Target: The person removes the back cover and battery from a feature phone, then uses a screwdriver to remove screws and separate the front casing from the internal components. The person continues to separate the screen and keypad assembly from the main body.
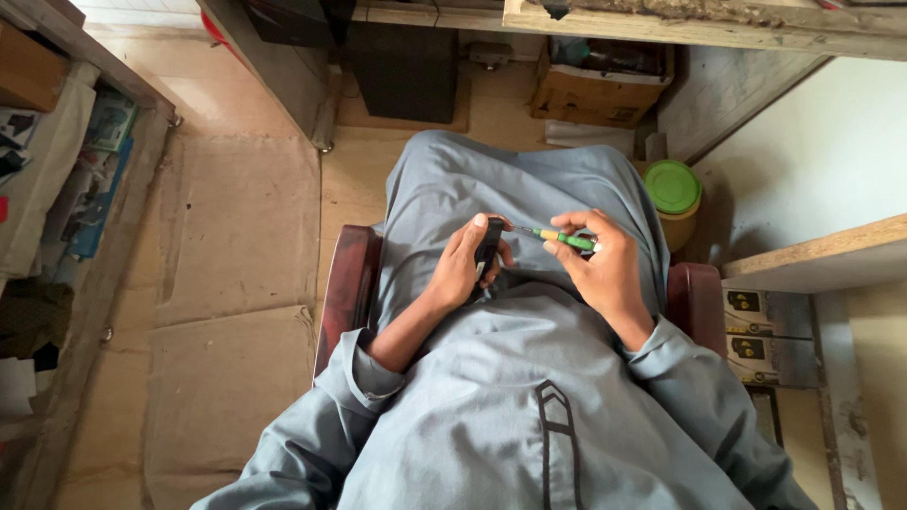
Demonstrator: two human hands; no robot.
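Grey cloth (pixel 529 406) filled the near part of the view: the person's shirt and lap, seated in a chair with dark red arms (pixel 348 283). Both hands met over the lap, just beyond the shirt's front.

Left hand (pixel 465 269) was curled shut around a small dark device (pixel 488 247), thumb along its top edge and fingers wrapped behind, so most of it was hidden. Right hand (pixel 605 269) was closed in a pinch on a slim green screwdriver (pixel 564 238), fingertips near the middle of the handle, its thin metal tip pointing left and reaching the device's upper end. Whether the tip actually touched could not be told.

Judging by its size, the device looked light and rigid, probably smooth enough to slip, and possibly delicate; gripping it by its long edges, as here, seemed the steady way. The screwdriver seemed light and stiff with a fine tip that could skid off, best held low on the handle between thumb and two fingers.

Farther off, a jar with a green lid (pixel 673 187) stood on the floor right of the knees. A cardboard box (pixel 597 90) sat at the far side under a wooden surface (pixel 699 24). Flattened cardboard (pixel 236 283) covered the floor to the left, beside a shelf (pixel 57 189) of mixed clutter.
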